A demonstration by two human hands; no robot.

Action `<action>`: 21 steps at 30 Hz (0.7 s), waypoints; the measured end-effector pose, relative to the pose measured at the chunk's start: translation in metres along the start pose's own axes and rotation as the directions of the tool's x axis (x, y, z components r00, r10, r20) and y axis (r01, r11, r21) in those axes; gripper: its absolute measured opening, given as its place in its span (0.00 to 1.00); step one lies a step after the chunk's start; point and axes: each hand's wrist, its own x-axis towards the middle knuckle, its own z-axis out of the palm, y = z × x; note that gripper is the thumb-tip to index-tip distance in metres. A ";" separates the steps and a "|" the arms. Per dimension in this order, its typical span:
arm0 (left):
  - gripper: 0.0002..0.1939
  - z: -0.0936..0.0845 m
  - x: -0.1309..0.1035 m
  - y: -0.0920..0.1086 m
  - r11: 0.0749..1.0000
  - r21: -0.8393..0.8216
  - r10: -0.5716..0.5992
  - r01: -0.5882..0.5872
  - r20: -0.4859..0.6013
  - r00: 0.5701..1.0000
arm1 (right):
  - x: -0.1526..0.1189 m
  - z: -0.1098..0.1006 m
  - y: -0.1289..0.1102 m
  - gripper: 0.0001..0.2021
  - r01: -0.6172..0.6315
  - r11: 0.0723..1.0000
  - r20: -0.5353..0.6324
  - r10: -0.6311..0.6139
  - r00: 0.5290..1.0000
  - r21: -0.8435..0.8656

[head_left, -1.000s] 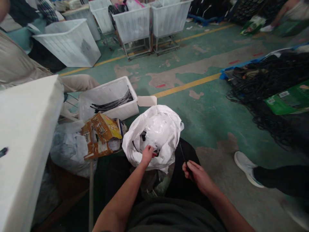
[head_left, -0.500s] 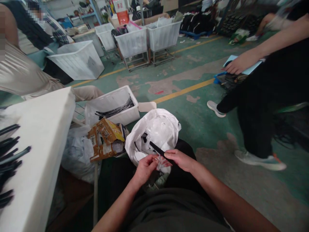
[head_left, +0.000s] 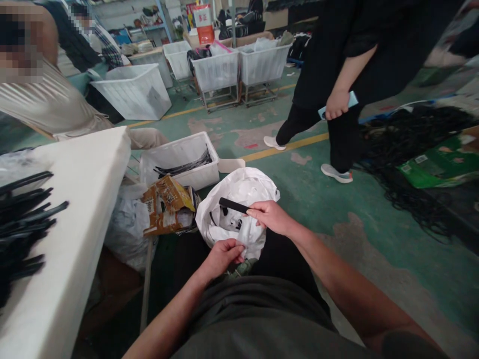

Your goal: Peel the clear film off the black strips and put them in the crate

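My right hand [head_left: 270,216] is closed around one end of a flat black strip [head_left: 232,205], which points left over an open white sack [head_left: 205,212]. My left hand [head_left: 223,258], lower and nearer my body, pinches a piece of clear plastic film [head_left: 245,233]. The film reaches up toward my right hand; whether that hand also grips it I cannot tell. The sack stands between my legs, with crumpled white plastic and small black pieces inside.
Left is a white-topped table [head_left: 88,199] with several black strips [head_left: 30,219]. A torn brown carton [head_left: 164,209] and a white bin [head_left: 202,172] holding black strips stand beyond. A person in black [head_left: 337,65] walks by at right. Another person [head_left: 56,107] is at left.
The black strip has swung from slanting down to nearly level, farther from my body. My hands have moved apart, with film showing between them. The walking person has moved left and farther off.
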 end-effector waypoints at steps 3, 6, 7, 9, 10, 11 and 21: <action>0.23 -0.006 -0.002 0.005 0.994 0.102 0.035 -0.041 0.063 0.997 | 0.008 0.002 -0.012 0.14 0.038 0.997 -0.008 -0.038 0.999 -0.072; 0.23 -0.011 -0.004 0.010 0.978 0.197 0.049 -0.069 0.104 0.993 | 0.016 0.004 -0.014 0.14 0.055 0.992 -0.017 -0.058 0.998 -0.118; 0.23 -0.012 -0.005 0.013 0.972 0.221 0.060 -0.085 0.117 0.991 | 0.018 0.005 -0.013 0.14 0.058 0.990 -0.021 -0.062 0.998 -0.129; 0.22 -0.014 -0.007 0.019 0.954 0.262 0.106 -0.144 0.157 0.982 | 0.023 0.006 -0.011 0.13 0.063 0.987 -0.025 -0.067 0.997 -0.148; 0.20 -0.014 -0.007 0.022 0.942 0.282 0.137 -0.184 0.180 0.974 | 0.025 0.007 -0.010 0.12 0.064 0.986 -0.026 -0.069 0.997 -0.154; 0.19 -0.015 -0.008 0.024 0.929 0.300 0.163 -0.218 0.199 0.966 | 0.027 0.007 -0.008 0.12 0.065 0.985 -0.024 -0.069 0.997 -0.159; 0.21 -0.014 -0.002 0.015 0.998 -0.021 -0.062 0.065 0.095 0.993 | 0.048 0.011 0.001 0.13 0.043 0.990 -0.030 -0.047 0.998 -0.134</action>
